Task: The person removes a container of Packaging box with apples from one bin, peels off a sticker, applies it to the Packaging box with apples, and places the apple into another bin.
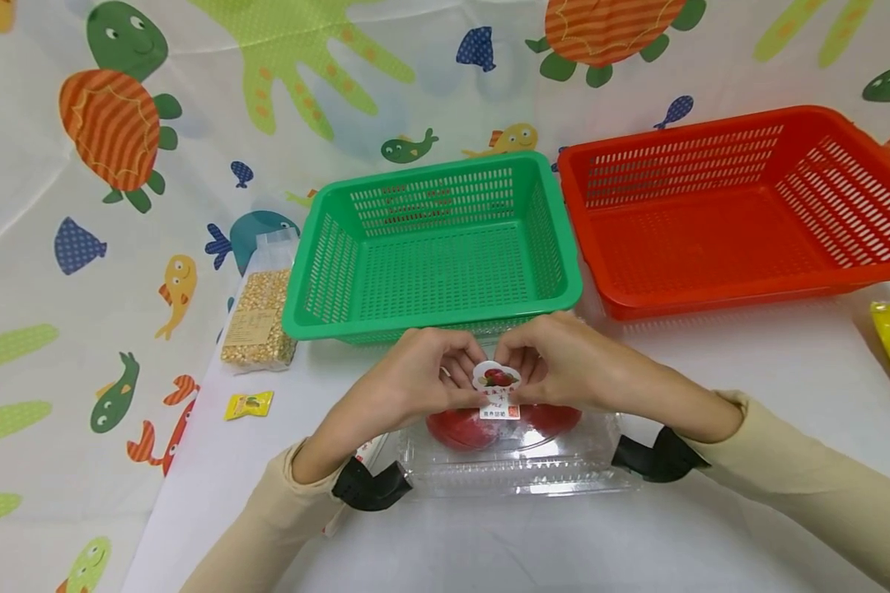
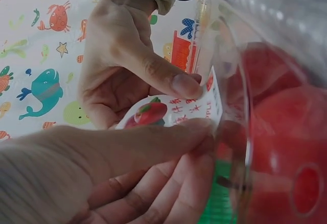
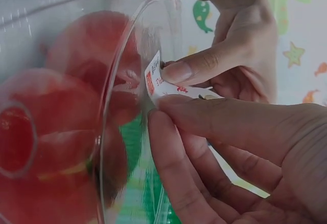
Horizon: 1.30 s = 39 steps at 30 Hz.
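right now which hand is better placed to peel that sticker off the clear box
Left, marginally, though it's close: both the left hand and right hand pinch the sticker, but the left thumb lies along its edge.

A green basket (image 1: 430,247) sits beside a red-orange basket (image 1: 742,206). Red tomatoes (image 1: 463,428) fill a clear box (image 1: 519,465). At 9 o'clock, a yellow packet (image 1: 249,404) lies on the white table (image 1: 489,543).

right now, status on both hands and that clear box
Left hand and right hand both pinch label sticker. Clear tomato box shut, on table. Green basket just behind.
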Each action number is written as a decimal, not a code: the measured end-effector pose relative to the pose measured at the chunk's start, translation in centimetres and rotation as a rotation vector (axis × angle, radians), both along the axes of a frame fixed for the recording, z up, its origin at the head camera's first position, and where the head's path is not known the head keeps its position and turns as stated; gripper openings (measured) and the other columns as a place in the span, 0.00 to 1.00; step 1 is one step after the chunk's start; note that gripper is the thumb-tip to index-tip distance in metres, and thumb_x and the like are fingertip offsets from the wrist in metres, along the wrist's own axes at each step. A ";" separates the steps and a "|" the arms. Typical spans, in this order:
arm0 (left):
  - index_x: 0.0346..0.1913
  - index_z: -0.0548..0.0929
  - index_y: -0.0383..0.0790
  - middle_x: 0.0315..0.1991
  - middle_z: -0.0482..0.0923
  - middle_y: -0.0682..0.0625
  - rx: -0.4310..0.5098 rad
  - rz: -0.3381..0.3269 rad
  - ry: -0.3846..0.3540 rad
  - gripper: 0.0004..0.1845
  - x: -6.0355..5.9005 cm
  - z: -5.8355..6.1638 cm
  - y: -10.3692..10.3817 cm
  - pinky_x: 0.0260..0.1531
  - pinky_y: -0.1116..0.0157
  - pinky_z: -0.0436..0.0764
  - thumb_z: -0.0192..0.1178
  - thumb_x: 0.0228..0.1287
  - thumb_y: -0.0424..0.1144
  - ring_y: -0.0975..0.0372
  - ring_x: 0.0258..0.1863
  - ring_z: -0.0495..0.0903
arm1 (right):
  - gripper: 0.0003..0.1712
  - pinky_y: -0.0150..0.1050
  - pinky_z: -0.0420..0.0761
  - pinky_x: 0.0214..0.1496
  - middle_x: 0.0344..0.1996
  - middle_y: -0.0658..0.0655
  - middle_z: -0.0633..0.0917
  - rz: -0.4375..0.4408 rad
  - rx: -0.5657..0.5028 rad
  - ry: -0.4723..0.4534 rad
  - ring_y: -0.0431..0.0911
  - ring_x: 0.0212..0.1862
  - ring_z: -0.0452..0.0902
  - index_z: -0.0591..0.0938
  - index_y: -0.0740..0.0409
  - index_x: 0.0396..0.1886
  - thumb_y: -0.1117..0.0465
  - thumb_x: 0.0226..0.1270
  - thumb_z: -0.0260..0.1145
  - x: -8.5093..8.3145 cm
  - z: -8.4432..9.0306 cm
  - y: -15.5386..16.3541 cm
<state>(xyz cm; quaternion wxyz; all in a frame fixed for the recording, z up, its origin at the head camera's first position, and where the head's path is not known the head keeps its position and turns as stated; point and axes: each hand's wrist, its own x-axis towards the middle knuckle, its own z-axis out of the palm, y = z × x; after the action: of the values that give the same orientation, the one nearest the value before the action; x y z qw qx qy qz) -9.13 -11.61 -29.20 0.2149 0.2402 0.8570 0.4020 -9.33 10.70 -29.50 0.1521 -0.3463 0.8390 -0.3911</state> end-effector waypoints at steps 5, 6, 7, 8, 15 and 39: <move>0.40 0.87 0.35 0.29 0.87 0.52 -0.019 0.001 0.013 0.12 0.0 0.0 0.1 0.36 0.68 0.86 0.79 0.55 0.28 0.68 0.29 0.85 | 0.13 0.34 0.83 0.35 0.23 0.44 0.80 -0.006 0.032 0.010 0.38 0.29 0.77 0.84 0.53 0.29 0.71 0.56 0.80 -0.1 -0.1 -0.2; 0.41 0.87 0.35 0.29 0.86 0.52 -0.022 0.000 0.015 0.13 -0.1 0.0 0.1 0.36 0.68 0.86 0.79 0.55 0.28 0.68 0.29 0.84 | 0.13 0.34 0.83 0.34 0.23 0.44 0.80 -0.007 0.035 0.013 0.38 0.29 0.77 0.83 0.53 0.28 0.71 0.56 0.80 -0.2 -0.1 -0.3; 0.40 0.86 0.35 0.29 0.86 0.53 -0.024 -0.001 0.019 0.13 -0.1 0.0 0.1 0.36 0.68 0.86 0.79 0.54 0.28 0.68 0.29 0.84 | 0.13 0.34 0.83 0.34 0.22 0.44 0.80 -0.009 0.038 0.015 0.38 0.29 0.77 0.83 0.53 0.28 0.72 0.56 0.80 -0.2 -0.1 -0.3; 0.40 0.86 0.35 0.29 0.86 0.53 -0.028 -0.002 0.022 0.13 -0.1 0.0 0.1 0.36 0.69 0.85 0.79 0.54 0.28 0.68 0.29 0.84 | 0.14 0.34 0.83 0.34 0.22 0.44 0.80 -0.010 0.041 0.017 0.38 0.29 0.77 0.83 0.53 0.28 0.72 0.56 0.80 -0.2 -0.1 -0.4; 0.40 0.86 0.34 0.28 0.86 0.53 -0.048 -0.001 0.034 0.14 -0.2 0.1 0.3 0.35 0.69 0.85 0.80 0.53 0.28 0.68 0.29 0.83 | 0.15 0.34 0.82 0.31 0.21 0.44 0.80 -0.006 0.055 0.031 0.37 0.27 0.76 0.82 0.52 0.26 0.72 0.56 0.80 -0.1 0.1 -0.5; 0.46 0.85 0.34 0.32 0.85 0.51 -0.087 0.065 0.168 0.16 -0.1 0.2 0.6 0.36 0.70 0.84 0.78 0.57 0.29 0.64 0.32 0.84 | 0.10 0.33 0.83 0.30 0.26 0.48 0.85 -0.085 0.095 0.057 0.40 0.30 0.81 0.86 0.59 0.42 0.70 0.63 0.77 -0.5 0.5 0.1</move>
<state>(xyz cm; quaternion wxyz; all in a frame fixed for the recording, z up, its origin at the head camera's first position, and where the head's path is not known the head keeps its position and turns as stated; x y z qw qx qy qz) -9.26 -10.99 -29.01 0.1395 0.2355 0.8960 0.3496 -9.79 10.77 -28.96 0.1276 -0.3138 0.8746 -0.3469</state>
